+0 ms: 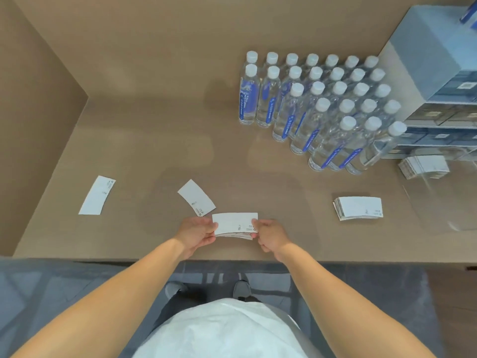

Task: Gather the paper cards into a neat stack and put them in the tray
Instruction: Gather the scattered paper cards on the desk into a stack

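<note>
**White cards on a brown table, a small stack in both your hands**

White paper cards are what you are working with, each a slightly curved strip with small dark print near one end, too small and blurred to read. Your left hand (198,231) and right hand (268,235) are both closed on the short ends of a thin held stack (235,224), just above the near edge of the matte brown table (154,140); the lower cards fan out a little beneath the top one.

A single loose card (196,197) lies tilted just beyond your left hand, close to the held stack. Another far-left card (97,195) lies well apart near the left edge. To your right sits a thicker squared pile (358,208), its edges a little ragged.

Farther right, a further bundle of cards (423,166) rests inside a clear tray (462,223), whose transparent wall is only faintly visible.

Behind, clear plastic water bottles (317,109) with white caps stand in staggered rows; their blue labels carry white lettering you cannot make out. Beside them is a stack of grey-blue boxes (436,73) with a small square code label, unreadable.
</note>
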